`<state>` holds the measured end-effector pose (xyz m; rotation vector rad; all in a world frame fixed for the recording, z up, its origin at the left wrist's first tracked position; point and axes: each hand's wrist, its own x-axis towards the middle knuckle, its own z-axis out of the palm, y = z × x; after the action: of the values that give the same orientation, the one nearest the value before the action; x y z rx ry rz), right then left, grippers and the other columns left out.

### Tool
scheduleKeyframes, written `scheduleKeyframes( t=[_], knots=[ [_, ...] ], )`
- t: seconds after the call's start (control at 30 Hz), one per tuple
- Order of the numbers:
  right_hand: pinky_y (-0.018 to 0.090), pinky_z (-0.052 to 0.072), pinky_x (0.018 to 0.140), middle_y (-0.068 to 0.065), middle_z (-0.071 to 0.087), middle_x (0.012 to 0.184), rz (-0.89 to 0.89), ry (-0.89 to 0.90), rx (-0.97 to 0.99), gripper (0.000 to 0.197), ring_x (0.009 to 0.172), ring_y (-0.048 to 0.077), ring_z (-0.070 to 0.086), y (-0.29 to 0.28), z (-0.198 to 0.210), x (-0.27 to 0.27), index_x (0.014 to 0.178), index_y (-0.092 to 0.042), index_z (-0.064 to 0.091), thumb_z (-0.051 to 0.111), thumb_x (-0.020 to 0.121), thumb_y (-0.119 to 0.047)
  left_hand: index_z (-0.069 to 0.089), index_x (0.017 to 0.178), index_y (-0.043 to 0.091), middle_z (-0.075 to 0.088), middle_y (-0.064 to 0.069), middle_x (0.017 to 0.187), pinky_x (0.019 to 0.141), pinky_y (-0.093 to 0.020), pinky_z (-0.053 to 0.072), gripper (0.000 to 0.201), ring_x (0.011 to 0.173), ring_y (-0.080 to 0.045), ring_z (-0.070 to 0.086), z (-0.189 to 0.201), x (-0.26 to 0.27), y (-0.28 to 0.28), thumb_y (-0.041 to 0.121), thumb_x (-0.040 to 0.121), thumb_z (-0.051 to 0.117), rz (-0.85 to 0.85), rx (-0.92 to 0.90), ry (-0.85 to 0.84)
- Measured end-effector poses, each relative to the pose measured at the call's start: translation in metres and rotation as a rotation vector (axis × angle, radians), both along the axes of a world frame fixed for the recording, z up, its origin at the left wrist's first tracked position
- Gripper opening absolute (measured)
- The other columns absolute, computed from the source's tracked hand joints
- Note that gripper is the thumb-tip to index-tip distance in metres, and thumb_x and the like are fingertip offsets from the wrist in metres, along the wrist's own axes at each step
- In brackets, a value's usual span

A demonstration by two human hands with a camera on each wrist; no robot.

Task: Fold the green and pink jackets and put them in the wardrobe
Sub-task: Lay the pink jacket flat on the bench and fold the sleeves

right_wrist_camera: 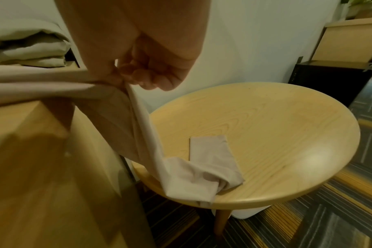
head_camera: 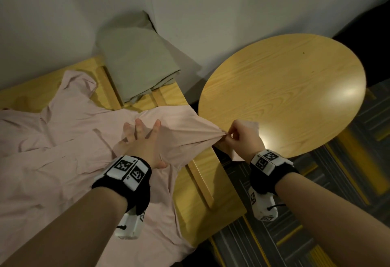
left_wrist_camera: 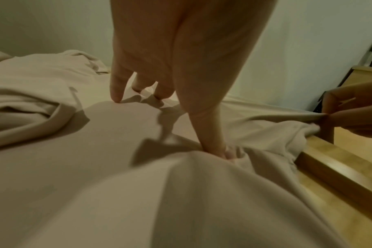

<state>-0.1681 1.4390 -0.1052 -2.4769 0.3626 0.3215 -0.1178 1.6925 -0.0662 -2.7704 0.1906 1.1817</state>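
Note:
The pink jacket (head_camera: 69, 140) lies spread and wrinkled over the wooden bench (head_camera: 202, 199). My left hand (head_camera: 145, 133) presses it flat near its right side, fingers straight and spread; in the left wrist view the thumb (left_wrist_camera: 214, 149) digs into a fold. To the right, my right hand (head_camera: 229, 135) pinches the jacket's sleeve (right_wrist_camera: 142, 134) and pulls it taut. The sleeve end (right_wrist_camera: 202, 169) hangs down and rests on the round table. The green jacket (head_camera: 137, 64) sits folded at the back of the bench against the wall, also seen in the right wrist view (right_wrist_camera: 28, 48).
A round wooden table (head_camera: 295, 81) stands right of the bench, a narrow gap between them. A white wall (head_camera: 190, 2) runs behind both. Striped dark and yellow carpet (head_camera: 316, 235) covers the floor at right. A dark cabinet (right_wrist_camera: 329, 80) stands beyond the table.

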Motion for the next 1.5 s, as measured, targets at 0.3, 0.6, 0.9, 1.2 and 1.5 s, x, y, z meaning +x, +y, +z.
scheduleKeyframes(
  t=[0.3,0.6,0.9,1.2,1.5],
  knots=[
    [0.019,0.031,0.053,-0.005,0.047,0.053,-0.081,-0.104,0.009,0.015,0.049,0.005,0.044,-0.016,-0.006,-0.007,0.084,-0.021,0.045,0.052,0.088,-0.009,-0.024,0.142,0.036,-0.021,-0.016,0.153,0.113,-0.048,0.016,0.117,0.139,-0.047,-0.012,-0.004,0.006,0.001,0.064,0.07,0.065,-0.053,0.027,0.0],
    [0.032,0.049,0.088,0.003,0.064,0.115,0.282,0.166,0.145,0.032,0.101,0.02,0.059,0.023,0.006,-0.013,0.115,-0.017,0.062,0.049,0.087,-0.008,-0.025,0.142,0.036,-0.021,-0.017,0.153,0.113,-0.048,0.018,0.118,0.139,-0.047,-0.011,-0.003,0.006,0.0,0.065,0.07,0.064,-0.067,0.045,0.008],
    [0.037,0.049,0.088,0.005,0.066,0.11,0.163,0.23,0.144,0.005,0.1,0.023,0.06,0.022,0.003,-0.01,0.087,-0.019,0.06,0.057,0.087,-0.023,-0.025,0.142,0.035,-0.02,-0.017,0.153,0.113,-0.049,0.018,0.117,0.139,-0.047,-0.01,-0.003,0.006,0.0,0.063,0.072,0.064,-0.062,0.037,0.0],
    [0.017,0.028,0.049,-0.008,0.043,0.063,0.183,0.143,0.1,0.018,0.054,0.009,0.042,0.006,0.0,-0.022,0.084,-0.017,0.033,0.046,0.09,-0.006,-0.025,0.142,0.036,-0.02,-0.017,0.153,0.113,-0.046,0.018,0.116,0.14,-0.047,-0.01,0.0,0.005,-0.002,0.062,0.073,0.064,-0.064,0.045,0.0],
    [0.022,0.043,0.055,-0.012,0.054,0.06,0.187,0.201,0.067,0.022,0.058,0.005,0.054,0.003,0.012,-0.024,0.081,-0.029,0.047,0.05,0.084,-0.051,-0.025,0.142,0.035,-0.019,-0.017,0.154,0.112,-0.046,0.02,0.115,0.14,-0.046,-0.008,-0.001,0.004,-0.001,0.063,0.073,0.063,-0.075,0.047,-0.015]
  ],
)
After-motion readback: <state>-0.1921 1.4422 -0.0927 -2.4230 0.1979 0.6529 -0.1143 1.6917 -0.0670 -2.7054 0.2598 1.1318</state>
